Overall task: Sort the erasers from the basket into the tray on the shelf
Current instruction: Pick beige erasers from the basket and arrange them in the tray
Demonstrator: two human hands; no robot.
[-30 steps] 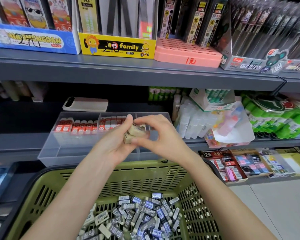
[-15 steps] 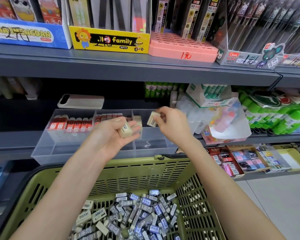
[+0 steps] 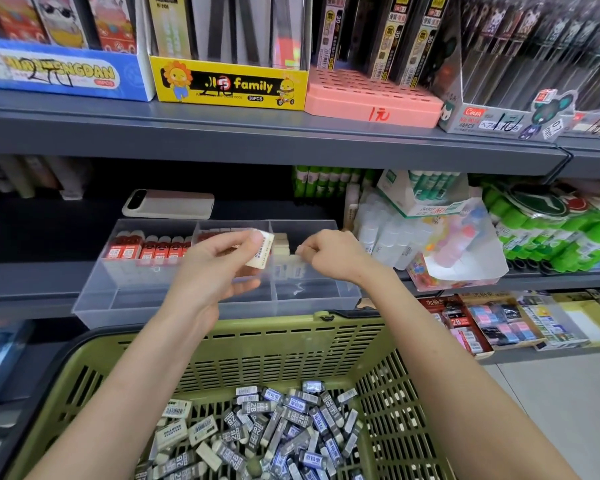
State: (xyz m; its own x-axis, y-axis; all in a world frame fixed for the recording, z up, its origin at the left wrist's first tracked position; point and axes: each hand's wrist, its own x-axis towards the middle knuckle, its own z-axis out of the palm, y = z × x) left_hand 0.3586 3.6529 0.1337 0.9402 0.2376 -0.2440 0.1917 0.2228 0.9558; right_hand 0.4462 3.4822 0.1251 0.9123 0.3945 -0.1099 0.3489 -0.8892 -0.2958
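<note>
Two bare forearms reach in from the bottom edge, with no sleeves, watch, bracelet or rings to be seen. The left hand point(image 3: 219, 268) and right hand point(image 3: 333, 254) are ungloved, with short, plain fingernails.

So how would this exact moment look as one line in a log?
left hand: holds cream eraser | right hand: at tray's right compartment, grip unclear | tray: partly filled | basket: many erasers left

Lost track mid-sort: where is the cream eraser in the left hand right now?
The cream eraser is pinched in the left hand, above the clear tray's middle compartment, just left of the right hand.
</note>
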